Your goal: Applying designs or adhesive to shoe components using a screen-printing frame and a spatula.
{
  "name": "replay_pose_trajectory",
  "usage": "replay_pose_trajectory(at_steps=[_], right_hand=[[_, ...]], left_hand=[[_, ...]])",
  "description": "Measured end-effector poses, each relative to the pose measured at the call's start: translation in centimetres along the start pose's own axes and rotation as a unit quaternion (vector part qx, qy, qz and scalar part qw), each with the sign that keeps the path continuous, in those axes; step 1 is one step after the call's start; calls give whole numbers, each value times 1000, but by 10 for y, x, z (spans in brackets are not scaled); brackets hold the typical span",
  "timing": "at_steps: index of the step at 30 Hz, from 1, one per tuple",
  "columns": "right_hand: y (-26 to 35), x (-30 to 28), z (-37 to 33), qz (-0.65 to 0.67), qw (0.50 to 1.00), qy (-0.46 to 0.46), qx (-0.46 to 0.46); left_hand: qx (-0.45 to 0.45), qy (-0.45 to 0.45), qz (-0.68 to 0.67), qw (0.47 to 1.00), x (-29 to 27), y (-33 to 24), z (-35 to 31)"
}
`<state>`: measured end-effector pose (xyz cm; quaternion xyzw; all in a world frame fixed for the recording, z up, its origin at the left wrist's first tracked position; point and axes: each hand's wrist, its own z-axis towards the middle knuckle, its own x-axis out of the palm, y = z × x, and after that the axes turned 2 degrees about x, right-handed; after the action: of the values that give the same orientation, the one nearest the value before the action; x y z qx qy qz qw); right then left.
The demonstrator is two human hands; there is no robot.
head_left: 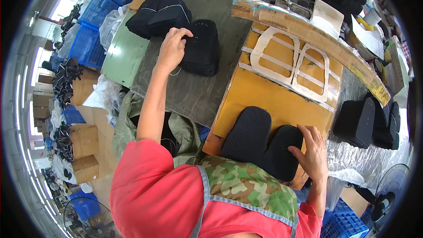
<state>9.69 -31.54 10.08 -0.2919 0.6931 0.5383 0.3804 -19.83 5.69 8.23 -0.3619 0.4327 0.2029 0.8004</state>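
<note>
On the yellow-brown board lie two black rounded fabric pads side by side, the left pad showing a ribbed surface. My right hand is at the right edge of the right pad, thumb on its top and fingers at its rim. Farther off to the left, my left hand reaches to a stack of black pads. Its index finger stretches over the stack's near-left corner, thumb apart from it. Behind that hand sit tied black bundles with a white string round them.
Two white frame outlines are taped to the board's far part. A curved wooden bar crosses behind them. Black stacks stand right of the board. Blue crates line the left, and a fan stands at lower right.
</note>
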Motion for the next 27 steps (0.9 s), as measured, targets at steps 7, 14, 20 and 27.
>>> replay_pose_trajectory(at_steps=[7,14,20,27], right_hand=[[7,13,-22,-80,995,-57,0],[29,12,-25,-85,989,-114,-28],[10,16,-21,-14,996,-83,-42],[-73,-17,92,57,981,-180,-41]], left_hand=[[102,-166,33,980,-3,-39,-9],[199,213,-247,924,5,-143,-113],[236,230,-227,916,48,-150,-142],[165,280,-147,934,31,-162,-121]])
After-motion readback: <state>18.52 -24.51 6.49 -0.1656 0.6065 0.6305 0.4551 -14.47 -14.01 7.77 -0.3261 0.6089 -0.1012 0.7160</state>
